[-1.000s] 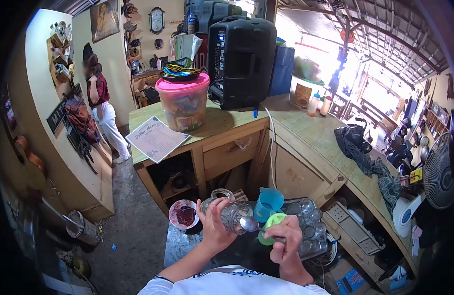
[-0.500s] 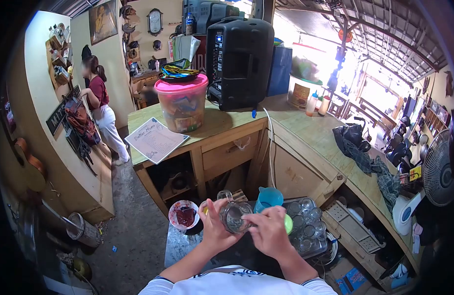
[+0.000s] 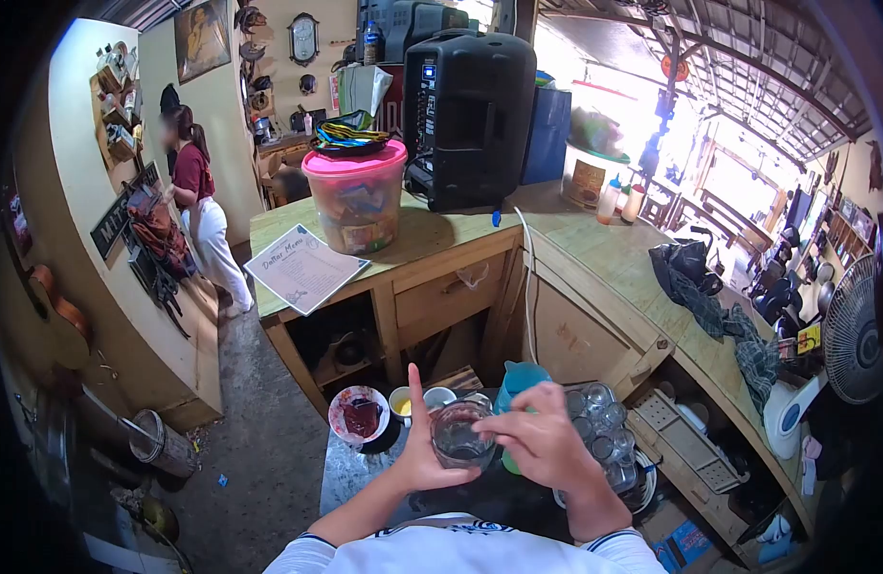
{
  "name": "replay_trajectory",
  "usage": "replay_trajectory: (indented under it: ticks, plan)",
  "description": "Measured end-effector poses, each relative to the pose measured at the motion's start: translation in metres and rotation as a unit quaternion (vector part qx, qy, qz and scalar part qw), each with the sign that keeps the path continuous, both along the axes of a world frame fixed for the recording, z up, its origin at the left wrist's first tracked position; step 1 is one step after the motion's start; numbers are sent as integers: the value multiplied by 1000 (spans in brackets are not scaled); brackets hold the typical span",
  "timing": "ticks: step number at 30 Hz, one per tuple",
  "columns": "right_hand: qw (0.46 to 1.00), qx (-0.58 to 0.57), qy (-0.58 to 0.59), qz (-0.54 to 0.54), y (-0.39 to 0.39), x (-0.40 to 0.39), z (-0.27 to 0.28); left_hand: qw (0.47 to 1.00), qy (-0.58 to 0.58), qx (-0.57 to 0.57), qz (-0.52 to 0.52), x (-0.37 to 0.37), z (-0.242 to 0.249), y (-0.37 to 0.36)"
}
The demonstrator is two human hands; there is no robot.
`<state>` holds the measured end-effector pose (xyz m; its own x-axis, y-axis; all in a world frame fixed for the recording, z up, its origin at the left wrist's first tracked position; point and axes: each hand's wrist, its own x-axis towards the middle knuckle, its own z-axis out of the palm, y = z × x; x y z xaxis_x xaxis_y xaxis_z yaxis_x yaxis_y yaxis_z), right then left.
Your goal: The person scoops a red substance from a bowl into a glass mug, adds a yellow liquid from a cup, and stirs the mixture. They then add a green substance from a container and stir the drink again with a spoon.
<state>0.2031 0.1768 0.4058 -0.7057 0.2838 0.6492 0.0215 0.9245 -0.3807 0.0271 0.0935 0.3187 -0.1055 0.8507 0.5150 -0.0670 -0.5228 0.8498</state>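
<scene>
My left hand [image 3: 424, 461] is wrapped around the side of a clear drinking glass [image 3: 458, 442], its index finger raised. The glass is tilted, with its round mouth towards me. My right hand [image 3: 548, 450] has its fingers bent together at the right edge of the glass mouth; whatever they pinch, if anything, is hidden. Just beyond the glass stand a cup with something yellow inside [image 3: 399, 403] and a pale cup [image 3: 438, 397]. A blue plastic pitcher [image 3: 520, 380] is partly covered by my right hand.
A bowl with dark red pieces [image 3: 360, 419] sits on the low table's left side. Several upturned glasses [image 3: 599, 421] are on the right. A wooden counter [image 3: 441, 251] ahead bears a pink-lidded bucket [image 3: 357, 196] and a black speaker [image 3: 475, 120]. A person [image 3: 197, 201] stands at left.
My left index finger has straightened upward. The glass has tilted, and my right hand has moved slightly right. The pale cup behind shows more. The person at left has shifted slightly.
</scene>
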Motion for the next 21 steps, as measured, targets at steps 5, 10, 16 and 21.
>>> replay_trajectory:
  ticks: [5,10,16,21]
  plan:
    - [994,-65,71,55,13,13,14,995,-55,-8,-87,-3,-6,2]
    - [982,-105,-28,153,13,-12,-6,967,-119,-10,-226,-8,-15,4]
    - [983,-90,125,103,17,4,6,937,-205,-34,-280,-5,-9,0]
    - [991,-29,48,118,12,-1,10,964,-123,-27,-236,-10,-11,1]
